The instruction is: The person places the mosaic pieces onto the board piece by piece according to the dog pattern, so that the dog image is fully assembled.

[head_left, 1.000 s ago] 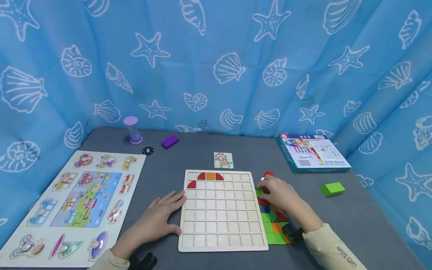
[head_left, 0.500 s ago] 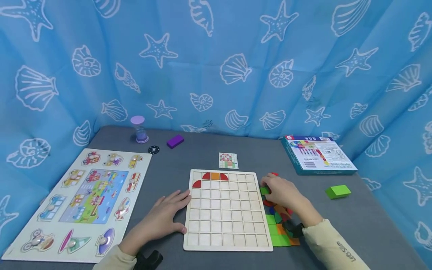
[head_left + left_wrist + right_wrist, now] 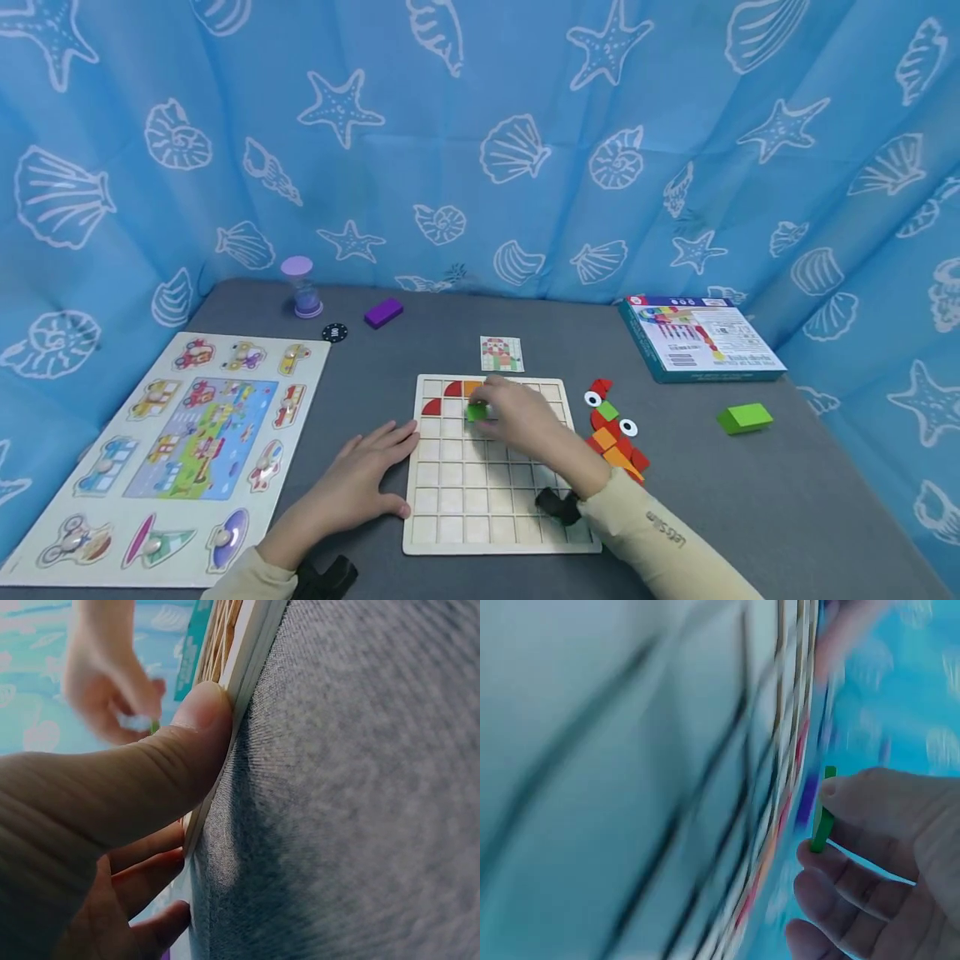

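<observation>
My right hand (image 3: 525,421) pinches a green square tile (image 3: 476,412) between thumb and fingers, over the upper part of a wooden grid board (image 3: 450,500). In the right wrist view the green tile (image 3: 823,829) is seen nearly edge-on. My left hand (image 3: 367,479) lies at the board's left side, fingers spread, with thumb (image 3: 202,712) and fingertips touching its edge. On the grid are an orange tile (image 3: 470,387) and red quarter-circle tiles (image 3: 453,389) in the top row, with another red quarter-circle (image 3: 432,407) below. My right hand covers part of the top row.
Loose red, orange and green tiles (image 3: 618,454) and eye tiles (image 3: 628,427) lie right of the board. Behind it is a picture card (image 3: 501,354). Around stand a knob puzzle (image 3: 303,450), sand timer (image 3: 303,287), purple block (image 3: 384,313), black chip (image 3: 334,332), green block (image 3: 745,418) and box (image 3: 705,337).
My right hand has moved left from the tile pile to above the board, carrying the green tile. More of the pile now shows. My left hand keeps its place at the board's edge.
</observation>
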Available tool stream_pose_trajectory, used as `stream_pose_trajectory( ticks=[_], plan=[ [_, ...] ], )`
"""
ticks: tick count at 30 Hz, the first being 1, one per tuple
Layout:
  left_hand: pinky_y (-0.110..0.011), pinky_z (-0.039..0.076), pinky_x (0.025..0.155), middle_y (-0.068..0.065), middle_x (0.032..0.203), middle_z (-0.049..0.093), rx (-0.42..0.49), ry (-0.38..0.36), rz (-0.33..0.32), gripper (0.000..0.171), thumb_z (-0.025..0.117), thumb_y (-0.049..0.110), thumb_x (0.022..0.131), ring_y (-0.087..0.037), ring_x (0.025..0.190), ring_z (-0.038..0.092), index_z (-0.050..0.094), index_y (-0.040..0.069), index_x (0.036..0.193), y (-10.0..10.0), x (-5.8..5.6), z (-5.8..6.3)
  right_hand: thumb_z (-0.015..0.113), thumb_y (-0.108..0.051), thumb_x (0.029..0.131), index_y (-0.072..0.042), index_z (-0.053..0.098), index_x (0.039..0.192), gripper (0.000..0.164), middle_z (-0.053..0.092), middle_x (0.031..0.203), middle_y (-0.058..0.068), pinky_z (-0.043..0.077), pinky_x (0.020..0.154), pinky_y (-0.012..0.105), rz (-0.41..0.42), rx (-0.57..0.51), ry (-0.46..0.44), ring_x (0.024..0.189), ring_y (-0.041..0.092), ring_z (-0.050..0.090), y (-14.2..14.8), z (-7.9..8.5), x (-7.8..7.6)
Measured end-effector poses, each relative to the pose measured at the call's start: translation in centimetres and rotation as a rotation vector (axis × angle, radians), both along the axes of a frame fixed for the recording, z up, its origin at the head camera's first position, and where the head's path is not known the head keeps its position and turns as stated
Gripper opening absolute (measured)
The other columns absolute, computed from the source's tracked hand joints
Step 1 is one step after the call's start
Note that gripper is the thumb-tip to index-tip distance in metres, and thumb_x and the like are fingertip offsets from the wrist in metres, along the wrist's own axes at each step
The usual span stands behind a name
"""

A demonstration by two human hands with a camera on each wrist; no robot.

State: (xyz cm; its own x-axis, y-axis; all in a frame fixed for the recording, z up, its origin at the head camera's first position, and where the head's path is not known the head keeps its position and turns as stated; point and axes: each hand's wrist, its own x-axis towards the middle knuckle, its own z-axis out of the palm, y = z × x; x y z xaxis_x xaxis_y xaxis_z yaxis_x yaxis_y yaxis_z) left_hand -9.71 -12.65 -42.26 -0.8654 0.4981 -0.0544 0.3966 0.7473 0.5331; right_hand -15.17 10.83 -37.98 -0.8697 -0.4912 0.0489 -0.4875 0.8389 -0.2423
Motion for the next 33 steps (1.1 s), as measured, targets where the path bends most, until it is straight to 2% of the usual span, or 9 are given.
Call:
stream_pose_trajectory(
  ticks=[3,7,10,20,25,30,33],
  plan=[
    [-0.062,0.017,0.098,0.0,0.144,0.03,0.007,0.012,-0.001,0.087,0.077,0.037,0.06,-0.029,0.132,0.022,0.04,0.012,0.135,-0.1,0.0,0.0,0.07,-0.022,0.075,-0.015,0.066,0.099,0.025,0.059,0.088,-0.004,0.044,0.056,0.02,0.072,0.046,0.018,0.071,0.006,0.055,-3.1,-0.5,0.2],
    [-0.063,0.017,0.097,-0.001,0.143,0.03,0.025,0.018,-0.011,0.087,0.077,0.036,0.06,-0.03,0.132,0.023,0.04,0.012,0.135,0.0,0.1,0.0,0.07,-0.022,0.075,-0.014,0.067,0.097,0.024,0.059,0.085,-0.003,0.043,0.052,0.019,0.064,0.088,0.012,0.066,0.007,0.053,-5.3,-0.8,0.2],
    [-0.063,0.017,0.096,-0.002,0.144,0.03,0.026,0.014,-0.017,0.086,0.077,0.035,0.061,-0.03,0.132,0.023,0.04,0.012,0.135,0.0,0.0,0.1,0.07,-0.021,0.074,-0.014,0.068,0.094,0.021,0.057,0.082,-0.003,0.041,0.05,0.018,0.042,0.094,-0.012,0.063,0.006,0.05,-5.9,-1.0,0.0],
    [-0.063,0.017,0.097,-0.001,0.144,0.029,0.026,0.0,-0.01,0.086,0.077,0.036,0.06,-0.029,0.132,0.022,0.041,0.011,0.134,-0.2,0.0,0.0,0.07,-0.024,0.075,-0.015,0.069,0.094,0.021,0.056,0.082,-0.003,0.04,0.05,0.018,0.058,0.114,-0.013,0.062,0.006,0.049,-6.4,-1.0,0.0],
    [-0.062,0.016,0.098,0.0,0.144,0.03,0.022,-0.006,0.007,0.087,0.077,0.037,0.06,-0.028,0.133,0.022,0.04,0.012,0.134,0.0,0.0,-0.2,0.07,-0.023,0.075,-0.017,0.067,0.1,0.027,0.058,0.09,-0.004,0.044,0.055,0.021,0.039,0.075,-0.013,0.071,0.007,0.055,-3.9,-0.1,0.7],
    [-0.061,0.015,0.099,0.0,0.144,0.029,0.013,-0.008,0.016,0.087,0.078,0.036,0.06,-0.028,0.133,0.021,0.04,0.013,0.135,0.1,0.0,-0.1,0.074,-0.022,0.07,-0.016,0.067,0.097,0.028,0.06,0.09,-0.004,0.047,0.063,0.025,-0.068,0.047,0.008,0.077,0.01,0.057,1.7,0.7,1.7],
    [-0.061,0.015,0.099,0.0,0.144,0.029,0.016,-0.008,0.016,0.088,0.078,0.035,0.06,-0.028,0.133,0.021,0.039,0.013,0.135,0.0,0.0,0.0,0.075,-0.019,0.069,-0.015,0.068,0.093,0.025,0.059,0.087,-0.004,0.045,0.06,0.024,-0.14,0.07,0.038,0.074,0.009,0.055,5.5,0.5,2.4]
  ],
)
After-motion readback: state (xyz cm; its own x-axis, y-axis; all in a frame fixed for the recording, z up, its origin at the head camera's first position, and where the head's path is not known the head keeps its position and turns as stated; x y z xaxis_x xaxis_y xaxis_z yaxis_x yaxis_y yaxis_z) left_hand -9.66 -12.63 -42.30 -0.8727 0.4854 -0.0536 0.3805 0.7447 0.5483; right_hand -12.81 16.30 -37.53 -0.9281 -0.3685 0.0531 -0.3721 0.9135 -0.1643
